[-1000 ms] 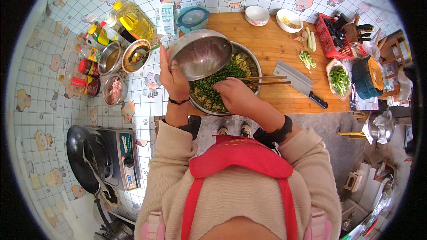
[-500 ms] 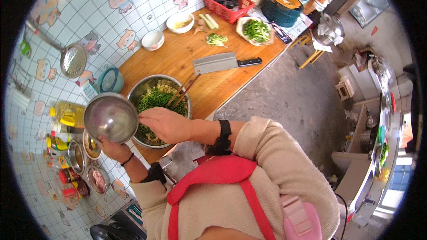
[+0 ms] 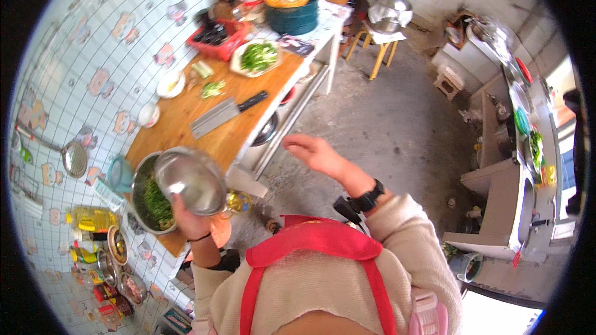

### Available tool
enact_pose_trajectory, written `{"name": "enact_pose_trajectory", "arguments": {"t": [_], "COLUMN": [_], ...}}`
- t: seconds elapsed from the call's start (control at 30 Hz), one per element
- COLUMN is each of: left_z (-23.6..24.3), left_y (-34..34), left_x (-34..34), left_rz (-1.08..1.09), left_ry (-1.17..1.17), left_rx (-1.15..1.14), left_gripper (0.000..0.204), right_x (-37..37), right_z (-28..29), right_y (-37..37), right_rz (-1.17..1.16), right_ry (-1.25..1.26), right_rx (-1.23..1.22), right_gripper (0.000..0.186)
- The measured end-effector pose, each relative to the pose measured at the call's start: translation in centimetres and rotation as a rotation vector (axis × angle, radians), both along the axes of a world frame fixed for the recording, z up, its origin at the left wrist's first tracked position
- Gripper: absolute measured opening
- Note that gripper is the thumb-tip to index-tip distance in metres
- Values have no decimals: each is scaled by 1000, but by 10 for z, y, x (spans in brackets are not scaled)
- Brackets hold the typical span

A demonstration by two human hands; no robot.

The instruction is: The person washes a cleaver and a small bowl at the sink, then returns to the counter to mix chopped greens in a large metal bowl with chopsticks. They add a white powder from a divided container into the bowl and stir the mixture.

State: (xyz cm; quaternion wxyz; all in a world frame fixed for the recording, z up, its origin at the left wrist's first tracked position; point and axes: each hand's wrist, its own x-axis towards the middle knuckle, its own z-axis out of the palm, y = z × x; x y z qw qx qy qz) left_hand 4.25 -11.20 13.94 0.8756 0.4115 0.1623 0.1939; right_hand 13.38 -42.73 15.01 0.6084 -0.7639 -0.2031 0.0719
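My left hand [image 3: 188, 220] grips a shiny metal bowl [image 3: 192, 180], tilted with its rounded outside facing up. It overlaps the right side of a larger steel mixing bowl [image 3: 140, 181], which holds chopped greens [image 3: 155, 201]; part of that mixture is hidden. My right hand [image 3: 320, 156] is held out over the floor, away from the counter, fingers stretched and nothing in them. On the wooden board [image 3: 177, 141] lies a cleaver [image 3: 217, 118] with a black handle. Pieces of cut green vegetable [image 3: 213, 89] are beyond it.
A plate of cut greens [image 3: 257, 57], a red basket of bottles [image 3: 217, 40] and two white bowls [image 3: 171, 84] stand farther back. Oil and sauce bottles [image 3: 93, 218] line the left wall. A stool [image 3: 374, 56] bearing a pot is across the floor.
The metal bowl has moved right with my left hand, now over the mixing bowl's side. My right hand has swung right, away from the bowls. The whole view has turned rightward.
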Motion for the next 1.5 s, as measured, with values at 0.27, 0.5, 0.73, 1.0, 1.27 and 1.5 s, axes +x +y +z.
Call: {"name": "enact_pose_trajectory", "arguments": {"t": [0.27, 0.5, 0.73, 1.0, 1.27, 1.5], "left_z": [-30, -24, -57, -70, -75, -69], "left_y": [-340, -552, -724, -966, -1208, -1382], "left_x": [55, 60, 86, 115, 36, -83], "left_rz": [-938, -1321, -1503, -1723, -2083, -2211], "left_ry": [109, 201, 303, 365, 397, 314], "left_rx": [-296, -188, -68, -68, -47, 86], "left_gripper": [42, 41, 42, 40, 32, 30], "right_x": [-152, -270, -299, -320, -418, -511], "right_z": [-10, -34, -65, -42, -33, -46], "right_y": [-347, -490, -605, -796, -914, -1054], "right_rz": [-606, -931, -1154, -1397, -1775, -1911], "right_ry": [186, 48, -6, -31, -198, -230], "right_rx": [1119, 1475, 1476, 1308, 1299, 1179], "right_gripper": [34, 33, 35, 33, 33, 28]}}
